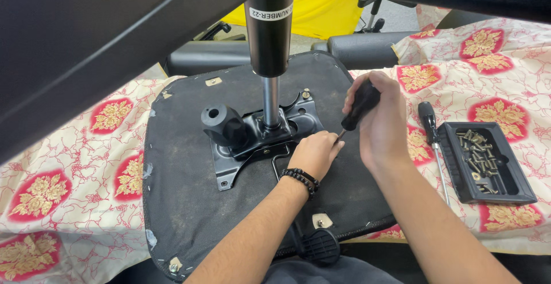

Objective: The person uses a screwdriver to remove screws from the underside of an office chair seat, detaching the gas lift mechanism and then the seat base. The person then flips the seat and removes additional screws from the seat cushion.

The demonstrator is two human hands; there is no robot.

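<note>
Head view, screwdriver tip hidden behind left hand [314, 153] pinched narrow at mount plate [261, 137], right hand [376, 117] gripping screwdriver [359, 107], screw tray [488, 160] at 3 o'clock, spare screwdriver [431, 137] beside it.

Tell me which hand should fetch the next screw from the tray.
Probably the right hand: the tray of screws lies on its side, past the spare screwdriver. But it grips the working screwdriver. The left hand, at the tip on the plate, would have to cross over.
</note>
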